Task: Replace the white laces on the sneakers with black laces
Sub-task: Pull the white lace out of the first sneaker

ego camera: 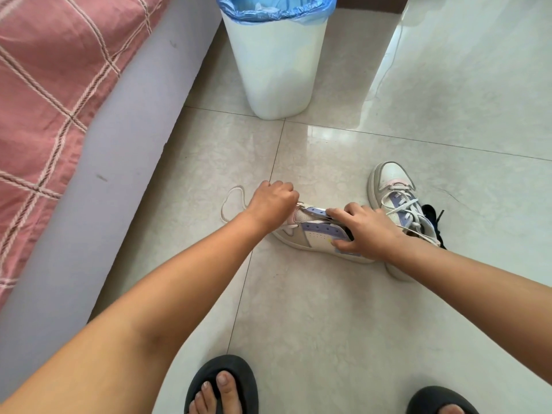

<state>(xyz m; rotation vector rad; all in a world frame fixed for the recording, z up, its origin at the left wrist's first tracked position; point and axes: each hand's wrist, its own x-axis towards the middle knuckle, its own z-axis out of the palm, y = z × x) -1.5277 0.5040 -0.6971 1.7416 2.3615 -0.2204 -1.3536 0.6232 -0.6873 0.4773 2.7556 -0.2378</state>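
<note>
Two sneakers: near sneaker (313,234) on its side, far sneaker (397,195) with white laces on
Left hand (273,201): fist pinching white lace (231,204)
Right hand (367,231): fingers gripping near sneaker
Black laces (434,216): behind far sneaker

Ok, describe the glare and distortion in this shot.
Head view: daylight glare streaks the glossy pale floor tiles right of the white plastic bin; wide-angle bend curves the lilac bed edge; hands and sneakers stay sharp.

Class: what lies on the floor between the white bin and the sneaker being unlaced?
Head view: only bare tile floor separates bin from sneaker.
</note>
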